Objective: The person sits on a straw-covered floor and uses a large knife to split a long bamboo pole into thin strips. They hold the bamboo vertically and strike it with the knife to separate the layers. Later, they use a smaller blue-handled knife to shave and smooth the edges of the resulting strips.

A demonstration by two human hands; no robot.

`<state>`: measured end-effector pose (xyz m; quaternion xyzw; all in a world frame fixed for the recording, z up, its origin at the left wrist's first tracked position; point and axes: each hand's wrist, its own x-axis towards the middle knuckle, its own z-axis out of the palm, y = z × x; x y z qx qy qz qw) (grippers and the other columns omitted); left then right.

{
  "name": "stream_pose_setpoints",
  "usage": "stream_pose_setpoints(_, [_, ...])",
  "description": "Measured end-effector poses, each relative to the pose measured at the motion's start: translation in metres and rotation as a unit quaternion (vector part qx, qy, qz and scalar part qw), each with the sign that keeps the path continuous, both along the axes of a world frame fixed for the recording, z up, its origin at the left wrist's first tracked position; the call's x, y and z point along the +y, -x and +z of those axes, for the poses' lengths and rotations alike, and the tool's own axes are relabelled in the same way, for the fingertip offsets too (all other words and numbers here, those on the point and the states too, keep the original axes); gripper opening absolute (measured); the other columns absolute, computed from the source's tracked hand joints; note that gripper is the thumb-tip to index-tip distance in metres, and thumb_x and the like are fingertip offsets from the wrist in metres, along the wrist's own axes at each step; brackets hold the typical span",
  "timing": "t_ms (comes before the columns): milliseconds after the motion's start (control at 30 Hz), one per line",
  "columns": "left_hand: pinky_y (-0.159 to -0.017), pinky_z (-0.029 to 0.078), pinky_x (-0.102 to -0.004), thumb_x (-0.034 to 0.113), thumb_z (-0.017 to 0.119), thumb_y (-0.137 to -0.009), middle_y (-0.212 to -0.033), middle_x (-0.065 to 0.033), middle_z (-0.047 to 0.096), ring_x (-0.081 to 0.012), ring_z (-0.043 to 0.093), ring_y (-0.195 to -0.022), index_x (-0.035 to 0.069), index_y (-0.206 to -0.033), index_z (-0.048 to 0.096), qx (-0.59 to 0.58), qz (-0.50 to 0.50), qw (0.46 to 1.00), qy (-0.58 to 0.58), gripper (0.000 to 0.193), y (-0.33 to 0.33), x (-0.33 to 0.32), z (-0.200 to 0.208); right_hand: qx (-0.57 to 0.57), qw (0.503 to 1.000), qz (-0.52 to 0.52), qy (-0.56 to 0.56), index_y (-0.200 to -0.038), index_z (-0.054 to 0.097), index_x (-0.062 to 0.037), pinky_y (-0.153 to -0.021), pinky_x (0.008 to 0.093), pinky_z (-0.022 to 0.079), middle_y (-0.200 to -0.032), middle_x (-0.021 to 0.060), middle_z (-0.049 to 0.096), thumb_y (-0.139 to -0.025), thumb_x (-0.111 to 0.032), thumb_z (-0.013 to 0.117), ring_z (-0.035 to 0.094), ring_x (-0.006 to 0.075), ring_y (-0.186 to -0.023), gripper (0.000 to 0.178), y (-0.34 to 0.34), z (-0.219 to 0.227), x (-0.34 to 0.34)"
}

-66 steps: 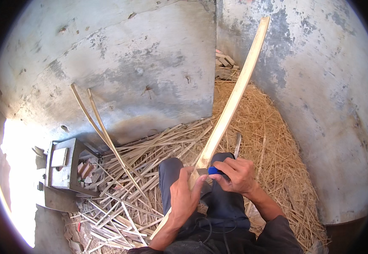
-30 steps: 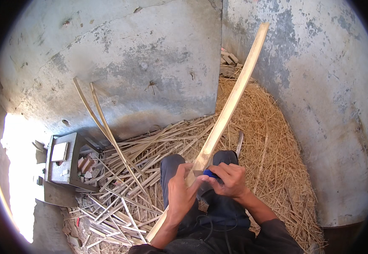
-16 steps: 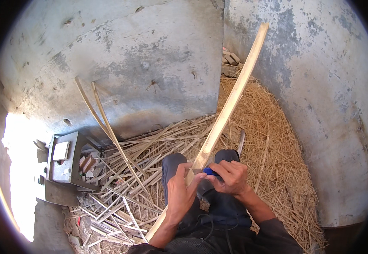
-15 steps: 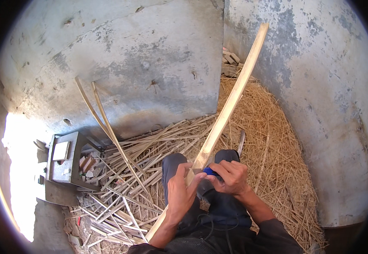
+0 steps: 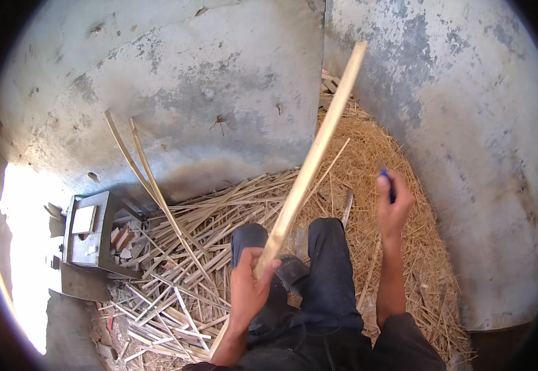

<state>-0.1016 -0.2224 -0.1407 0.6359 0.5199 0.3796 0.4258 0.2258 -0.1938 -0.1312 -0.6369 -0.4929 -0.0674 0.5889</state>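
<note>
My left hand (image 5: 250, 287) is closed round the lower part of a long, pale split bamboo strip (image 5: 315, 157). The strip slants up and away to the right, and its lower end passes back along my left forearm. Off to the right, clear of the strip, my right hand (image 5: 396, 207) is raised over the straw with its fingers wrapped round a blue-handled knife (image 5: 392, 193). Its short blade is blurred. A thin sliver (image 5: 329, 170) shows just right of the strip; whether it is attached, I cannot tell.
Shavings (image 5: 368, 148) are heaped at the right, and cut strips (image 5: 219, 216) cover the floor at the left. Two long strips (image 5: 164, 201) lean upward there. A grey box-like stand (image 5: 89, 232) is beside the bright opening. Worn walls (image 5: 219, 80) enclose the corner.
My right hand has moved off the strip, up and to the right, carrying the knife. The strip's far end has shifted left, and my left hand has moved slightly down and left.
</note>
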Motion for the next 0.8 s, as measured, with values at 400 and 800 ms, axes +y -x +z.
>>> stream_pose_setpoints(400, [-0.085, 0.054, -0.0280, 0.010, 0.085, -0.092, -0.104, -0.0102, 0.075, -0.0125, 0.069, -0.096, -0.005, -0.123, 0.059, -0.070, -0.032, 0.996, -0.036, 0.042, -0.027, 0.011, 0.016, -0.199, 0.947, 0.251, 0.036, -0.104, 0.075, -0.0094, -0.053, 0.0358, 0.050, -0.080, 0.0047, 0.068, -0.091, -0.036, 0.082, 0.064, 0.0237, -0.057, 0.030, 0.105, -0.024, -0.033])
stream_pose_setpoints(800, [-0.089, 0.054, -0.0280, 0.010, 0.084, -0.094, -0.106, -0.0116, 0.076, -0.0129, 0.070, -0.100, -0.005, -0.124, 0.061, -0.088, -0.038, 0.995, -0.038, 0.041, -0.032, 0.010, 0.021, -0.241, 0.936, 0.255, 0.039, -0.104, 0.075, -0.0106, -0.051, 0.0346, 0.046, -0.076, 0.0026, 0.063, -0.090, -0.035, 0.081, 0.057, 0.0219, -0.053, 0.029, 0.099, -0.019, -0.033])
